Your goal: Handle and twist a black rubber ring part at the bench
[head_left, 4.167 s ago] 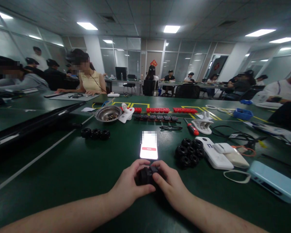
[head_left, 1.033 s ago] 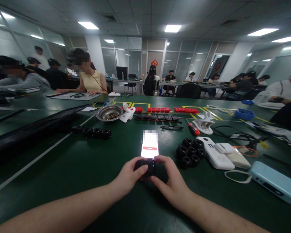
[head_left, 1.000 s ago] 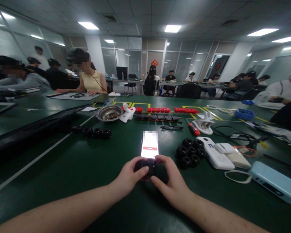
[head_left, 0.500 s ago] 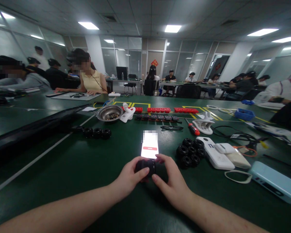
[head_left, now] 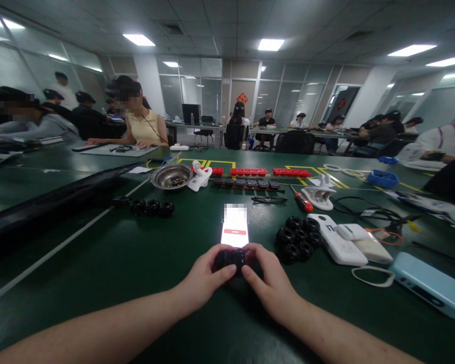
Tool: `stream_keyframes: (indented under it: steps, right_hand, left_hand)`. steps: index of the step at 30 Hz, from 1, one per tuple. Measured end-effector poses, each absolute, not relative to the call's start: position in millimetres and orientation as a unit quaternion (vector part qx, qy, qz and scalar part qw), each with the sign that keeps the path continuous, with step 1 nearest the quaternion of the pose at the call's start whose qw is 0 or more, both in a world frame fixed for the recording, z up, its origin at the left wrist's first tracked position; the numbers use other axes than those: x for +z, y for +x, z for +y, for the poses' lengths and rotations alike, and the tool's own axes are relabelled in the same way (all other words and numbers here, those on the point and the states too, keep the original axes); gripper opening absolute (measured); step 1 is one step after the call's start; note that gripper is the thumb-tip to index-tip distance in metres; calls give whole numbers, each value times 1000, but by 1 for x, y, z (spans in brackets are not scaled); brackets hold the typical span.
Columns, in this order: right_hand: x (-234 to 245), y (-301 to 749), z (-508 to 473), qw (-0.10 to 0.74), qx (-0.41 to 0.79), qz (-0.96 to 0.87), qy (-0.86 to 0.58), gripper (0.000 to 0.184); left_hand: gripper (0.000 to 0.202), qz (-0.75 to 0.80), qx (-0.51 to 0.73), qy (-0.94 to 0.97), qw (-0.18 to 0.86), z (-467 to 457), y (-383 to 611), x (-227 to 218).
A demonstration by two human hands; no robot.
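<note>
Between my two hands, in front of the lit phone, is a black ribbed wheel-like part. My left hand has its fingers and thumb closed round the left side of it. My right hand pinches it at the right end with thumb and fingertips. Whether it is one piece or two pressed together, I cannot tell. To the right of my right hand lies a cluster of black wheels. A row of three similar black wheels rests on the green table to the left.
Farther back are a metal bowl, red slotted trays, a black slotted strip and a red screwdriver. White phone-like devices and a pale blue box lie at right. A long black bundle stretches along the left.
My right hand has moved slightly inward and its fingers have drawn closer to my left hand. The black part between them now looks shorter. My left hand has barely moved.
</note>
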State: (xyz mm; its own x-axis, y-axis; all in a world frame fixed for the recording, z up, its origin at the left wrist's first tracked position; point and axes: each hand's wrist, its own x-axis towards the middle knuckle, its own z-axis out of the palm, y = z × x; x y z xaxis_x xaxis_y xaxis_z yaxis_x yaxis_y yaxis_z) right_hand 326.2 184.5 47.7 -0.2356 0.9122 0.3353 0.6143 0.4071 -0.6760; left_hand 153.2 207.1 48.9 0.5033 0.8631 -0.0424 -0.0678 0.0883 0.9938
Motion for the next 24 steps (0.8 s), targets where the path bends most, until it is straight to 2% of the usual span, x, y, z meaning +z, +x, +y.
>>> stream_keyframes:
  steps: [3,7,9,15,21,24]
  right_hand:
    - [48,326,185,351,229,-764,-490,17]
    - [48,326,183,391,226,-777,-439,36]
    - [47,326,183,399,210,-773,-446,39]
    - [46,326,188,354,226,-765,-489,18]
    - [49,326,181,390,206,-789,-428,38]
    - [47,326,180,393,192,-773,-460,39]
  left_hand:
    - [34,332,355,586,648,208,153,47]
    - [36,368,347,581,638,210,154,47]
    - [37,369,352,572,642,210,154,46]
    - [34,362,359,585,632,210,154,43]
    - [42,391,336,560,648,211,154,50]
    - [40,395,338,556,648,208,155,54]
